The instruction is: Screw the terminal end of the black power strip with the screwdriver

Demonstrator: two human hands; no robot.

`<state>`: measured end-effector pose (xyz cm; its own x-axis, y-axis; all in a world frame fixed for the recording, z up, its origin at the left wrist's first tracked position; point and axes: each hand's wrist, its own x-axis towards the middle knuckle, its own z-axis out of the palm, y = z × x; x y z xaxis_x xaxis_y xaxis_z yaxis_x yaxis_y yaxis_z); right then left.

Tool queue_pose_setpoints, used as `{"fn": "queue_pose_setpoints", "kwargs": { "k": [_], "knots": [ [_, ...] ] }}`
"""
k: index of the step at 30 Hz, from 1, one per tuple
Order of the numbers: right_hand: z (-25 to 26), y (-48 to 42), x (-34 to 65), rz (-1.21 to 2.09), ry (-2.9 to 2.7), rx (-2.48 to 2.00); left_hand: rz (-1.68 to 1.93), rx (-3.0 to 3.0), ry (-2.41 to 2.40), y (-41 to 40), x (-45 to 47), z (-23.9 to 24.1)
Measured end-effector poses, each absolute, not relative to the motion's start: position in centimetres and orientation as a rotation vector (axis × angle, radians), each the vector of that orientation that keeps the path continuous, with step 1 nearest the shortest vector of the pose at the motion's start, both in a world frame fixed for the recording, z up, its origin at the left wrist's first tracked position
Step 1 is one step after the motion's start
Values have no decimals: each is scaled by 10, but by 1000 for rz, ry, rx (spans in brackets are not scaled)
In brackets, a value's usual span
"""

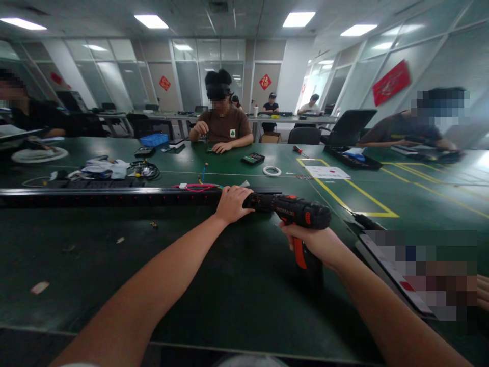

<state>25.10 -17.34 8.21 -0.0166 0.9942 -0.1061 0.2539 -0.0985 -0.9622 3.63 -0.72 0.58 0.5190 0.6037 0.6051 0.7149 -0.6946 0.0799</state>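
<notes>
The left hand (233, 204) lies on top of a long black metal strip (114, 196), fingers curled over its far edge, clamping it against the dark green worktop (229, 290). The strip runs from under this hand far out to its left side, and ends just to the right of the hand.

The right hand (319, 244) is wrapped tight round the grip of a black and orange cordless power screwdriver (294, 210). The tool's body lies level and its nose points toward the left hand, touching or all but touching the knuckles above the strip's end.

Just beyond the left hand, red and blue wires (198, 186) lie along the strip's far side. A small white tape ring (272, 171) lies farther out, between the two hands' lines. Yellow tape lines (346, 203) mark the worktop beyond the right hand. To the left of the left forearm lie a tiny screw (154, 224) and a pale paper scrap (40, 287). Straight across from the hands, a person in a brown shirt (225, 126) sits at work.
</notes>
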Motion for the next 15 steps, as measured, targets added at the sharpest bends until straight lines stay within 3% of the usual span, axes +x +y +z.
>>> {"fn": "queue_pose_setpoints", "kwargs": {
  "k": [15],
  "knots": [
    [81, -173, 261, 1249, -1335, -1411, -908, -2644, -1096, -2, 33, 8]
  ]
}}
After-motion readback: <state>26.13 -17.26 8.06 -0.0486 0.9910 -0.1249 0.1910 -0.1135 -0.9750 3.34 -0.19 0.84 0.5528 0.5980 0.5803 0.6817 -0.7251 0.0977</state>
